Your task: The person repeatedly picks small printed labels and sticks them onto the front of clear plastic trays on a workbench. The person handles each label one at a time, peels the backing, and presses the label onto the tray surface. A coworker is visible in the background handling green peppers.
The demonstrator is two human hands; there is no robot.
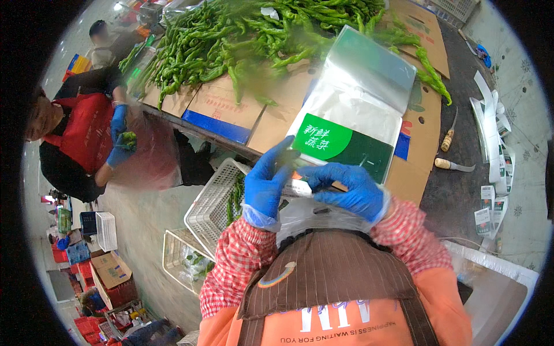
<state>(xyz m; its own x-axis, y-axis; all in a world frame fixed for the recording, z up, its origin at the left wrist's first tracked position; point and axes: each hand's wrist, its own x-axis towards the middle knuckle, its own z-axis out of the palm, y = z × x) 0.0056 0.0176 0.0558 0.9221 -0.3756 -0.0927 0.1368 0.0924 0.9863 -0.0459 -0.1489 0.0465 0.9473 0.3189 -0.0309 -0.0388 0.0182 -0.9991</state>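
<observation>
**Light, slippery bags [356,102] lying in front of me**

I'm looking down at what seems to be a stack of clear bags with green panels, lying on the cardboard [228,109] along the near side of the surface [434,196]. Their far part is creasing and throwing back light, so I'm judging the film thin, glossy and soft: almost weightless, hard to tear by a gentle pull, but ready to slide, cling and wrinkle.

My left hand [266,180] is resting its fingers by the near left corner. My right hand [346,187] is curling over the near edge, thumb and fingers drawn close. The two hands are sitting just beside each other, a small gap between their fingertips; I cannot tell whether either is pinching film, because the gloves are covering the spot.

For a hold, I'm favouring the near edge, close to the corners, where a fingertip rub would part the layers; the smooth middle is offering nothing to grip. The gloves are probably dulling the feel for a single layer.

Green peppers [216,49] are heaping up far left, a few lying just beside the right of the bags. Two knives [448,138] are lying farther right, well apart from my fingers.
</observation>
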